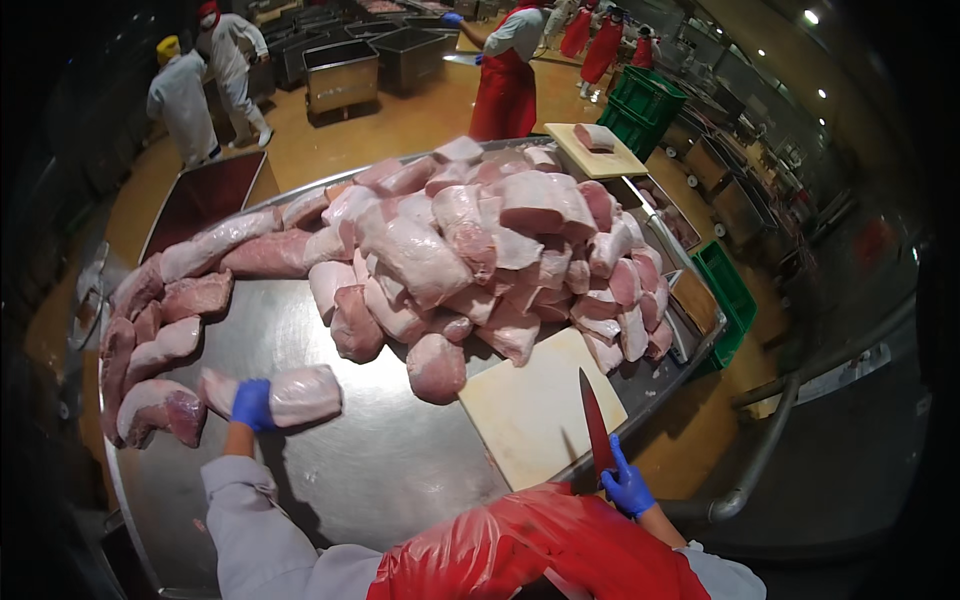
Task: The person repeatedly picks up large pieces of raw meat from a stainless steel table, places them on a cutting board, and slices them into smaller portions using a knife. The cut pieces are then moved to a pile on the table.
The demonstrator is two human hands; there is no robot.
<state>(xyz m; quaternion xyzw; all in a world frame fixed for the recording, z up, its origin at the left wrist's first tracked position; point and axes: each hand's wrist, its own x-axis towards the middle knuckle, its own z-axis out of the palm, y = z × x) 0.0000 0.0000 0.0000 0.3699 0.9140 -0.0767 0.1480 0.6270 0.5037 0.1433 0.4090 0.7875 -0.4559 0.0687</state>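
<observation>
Left hand [252, 405] gripping a long meat piece [308, 396] near its middle; probably heavy, soft, slippery, best held there. Right hand [628, 490] gripping a knife [594, 415].

The left hand [253, 404] covers the middle of a long meat piece [308, 395]. The right hand [627, 490] hides the handle of the knife [595, 420]. The heap [420, 250] conceals its lowest cuts. The near edge crops the red apron [500, 545]; the far edge, a co-worker's [507, 85] head.
</observation>
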